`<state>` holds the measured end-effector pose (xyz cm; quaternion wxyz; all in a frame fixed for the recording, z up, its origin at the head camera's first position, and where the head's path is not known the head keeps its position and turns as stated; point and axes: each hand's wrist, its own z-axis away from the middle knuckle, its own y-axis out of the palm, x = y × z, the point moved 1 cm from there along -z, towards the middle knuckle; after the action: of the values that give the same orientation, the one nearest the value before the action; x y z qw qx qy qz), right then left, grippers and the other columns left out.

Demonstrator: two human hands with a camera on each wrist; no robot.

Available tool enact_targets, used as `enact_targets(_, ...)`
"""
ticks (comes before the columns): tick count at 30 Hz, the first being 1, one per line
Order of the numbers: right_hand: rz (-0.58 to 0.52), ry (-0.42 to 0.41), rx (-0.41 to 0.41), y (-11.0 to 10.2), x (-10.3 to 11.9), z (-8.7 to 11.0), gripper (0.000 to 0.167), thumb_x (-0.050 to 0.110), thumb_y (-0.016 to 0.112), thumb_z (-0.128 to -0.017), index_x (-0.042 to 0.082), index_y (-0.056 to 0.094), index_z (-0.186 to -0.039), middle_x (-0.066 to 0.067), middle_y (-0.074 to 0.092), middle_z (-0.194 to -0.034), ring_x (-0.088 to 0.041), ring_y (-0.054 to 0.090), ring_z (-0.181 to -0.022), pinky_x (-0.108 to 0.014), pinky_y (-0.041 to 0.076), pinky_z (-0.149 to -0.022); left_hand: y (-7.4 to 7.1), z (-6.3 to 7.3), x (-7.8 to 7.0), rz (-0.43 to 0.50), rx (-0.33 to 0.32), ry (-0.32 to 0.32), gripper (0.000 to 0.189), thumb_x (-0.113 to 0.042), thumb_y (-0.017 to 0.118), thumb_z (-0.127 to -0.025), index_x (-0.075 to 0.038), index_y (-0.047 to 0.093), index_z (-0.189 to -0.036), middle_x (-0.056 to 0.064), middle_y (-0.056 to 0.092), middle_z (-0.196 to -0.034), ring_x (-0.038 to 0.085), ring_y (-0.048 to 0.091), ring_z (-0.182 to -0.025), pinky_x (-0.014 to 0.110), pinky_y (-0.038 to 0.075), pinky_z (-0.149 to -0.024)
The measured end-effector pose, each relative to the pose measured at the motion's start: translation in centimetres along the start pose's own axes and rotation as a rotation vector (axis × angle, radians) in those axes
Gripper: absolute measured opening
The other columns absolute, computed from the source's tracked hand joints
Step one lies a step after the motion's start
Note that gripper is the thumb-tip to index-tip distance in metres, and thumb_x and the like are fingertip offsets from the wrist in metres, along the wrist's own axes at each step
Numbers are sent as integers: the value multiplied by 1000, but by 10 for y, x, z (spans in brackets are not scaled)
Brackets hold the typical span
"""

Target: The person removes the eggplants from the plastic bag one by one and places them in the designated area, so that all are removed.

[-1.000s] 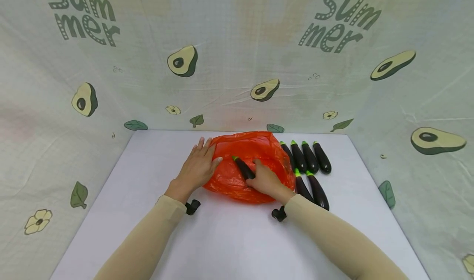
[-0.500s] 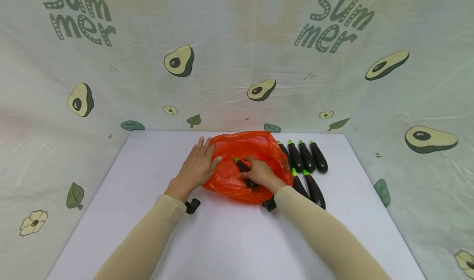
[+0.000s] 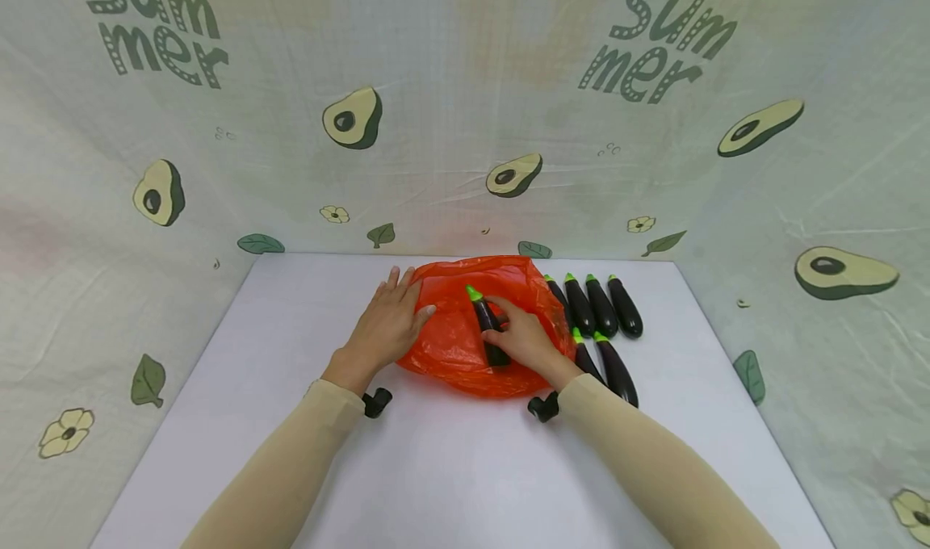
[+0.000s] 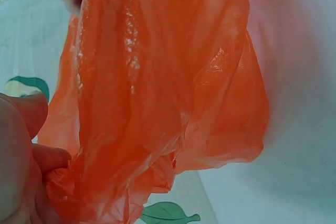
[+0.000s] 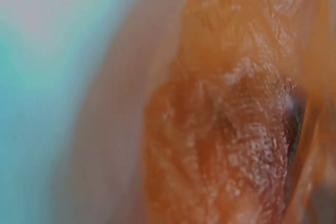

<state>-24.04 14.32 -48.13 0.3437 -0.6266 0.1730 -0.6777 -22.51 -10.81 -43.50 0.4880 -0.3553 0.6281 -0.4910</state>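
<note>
My right hand (image 3: 529, 341) grips a dark eggplant (image 3: 488, 323) with a bright green stem, between thumb and fingers. It is over the mouth of a red plastic bag (image 3: 449, 339), its stem pointing up and away. My left hand (image 3: 388, 323) rests at the bag's left rim, visible fingers straight and thumb stretched over the bag. In the left wrist view, fingers (image 4: 50, 158) touch the bunched bag (image 4: 142, 93). The right wrist view is blurred: orange film (image 5: 226, 129) fills it, with a dark strip at the right.
Several more eggplants (image 3: 617, 371) lie in two rows to the bag's right, some partly behind the bag and right arm. The white table (image 3: 436, 468) ends at a printed cloth backdrop (image 3: 436, 210) behind and at both sides.
My right hand has shifted its hold on the eggplant, which first sank deeper into the bag and now stands more upright, stem higher. My left hand stays at the bag's rim.
</note>
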Motion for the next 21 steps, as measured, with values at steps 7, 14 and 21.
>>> enact_targets(7, -40, -57, -53, -7, 5, 14, 71, 25, 77, -99, 24, 43, -161, -18, 65, -143, -37, 67, -124, -51, 61, -98, 0, 0, -1, 18, -4, 17, 71, -44, 50, -111, 1, 33, -164, 17, 20, -175, 38, 6, -165, 55, 14, -132)
enact_targets(14, -54, -85, -161, -11, 6, 23, 70, 24, 77, -98, 25, 44, -160, -21, 66, -140, -38, 69, -123, -53, 61, -98, 1, 1, -1, 26, -11, 15, 70, -41, 53, -110, 0, 34, -163, 17, 21, -175, 38, 7, -165, 55, 13, -132)
enact_targets(21, -95, -72, -193, -18, 5, 30, 72, 25, 76, -99, 26, 41, -162, -22, 64, -142, -38, 69, -124, -54, 60, -98, 3, 3, -2, 27, -15, 24, 71, -41, 54, -110, 2, 34, -163, 17, 22, -175, 38, 7, -165, 55, 13, -132)
